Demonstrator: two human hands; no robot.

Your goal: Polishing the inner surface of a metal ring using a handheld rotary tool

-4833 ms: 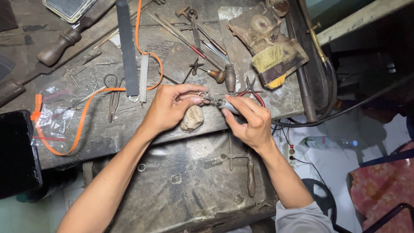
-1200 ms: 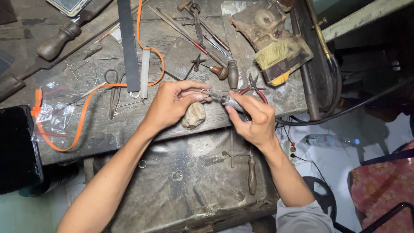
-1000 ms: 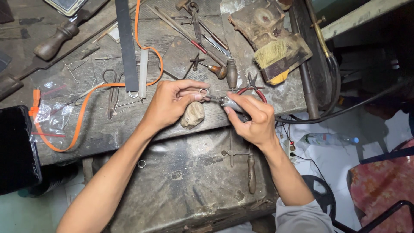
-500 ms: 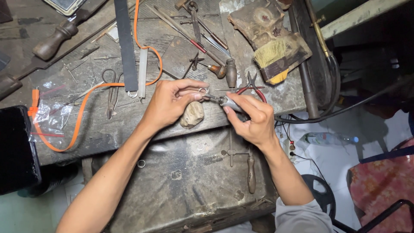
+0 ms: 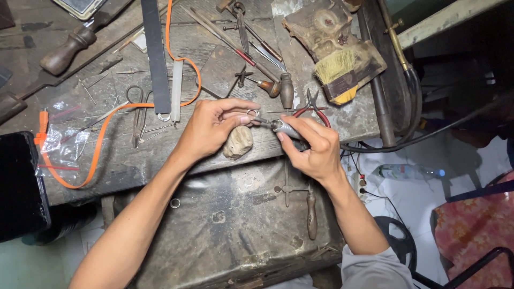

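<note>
Two hands meet at the middle of the table [image 5: 134,160], over its front edge. The left hand [image 5: 211,128] pinches a small metal ring [image 5: 251,113] between thumb and fingertips, fingers closed on it, with the heel of the hand resting just above a pale wooden peg [image 5: 237,142] that juts from the table edge. The right hand [image 5: 313,147] is clenched in a pen-like grip around a grey handpiece [image 5: 284,128]. Its tip points left toward the ring and appears to touch it. The handpiece's long axis runs nearly level, slightly up to the left, from the right palm to the ring, so the ring lies directly left of the right fingers and at the tips of the left ones. The left hand is the nearer to the ring.

Farther out, red-handled pliers [image 5: 313,109] lie just behind the right hand, and a brush [image 5: 337,72] beyond them. An orange cord [image 5: 107,134] loops left of the left hand, past scissors [image 5: 138,115]. A dark file [image 5: 155,59] lies at the back, and a loose ring [image 5: 175,203] sits on the lower shelf.
</note>
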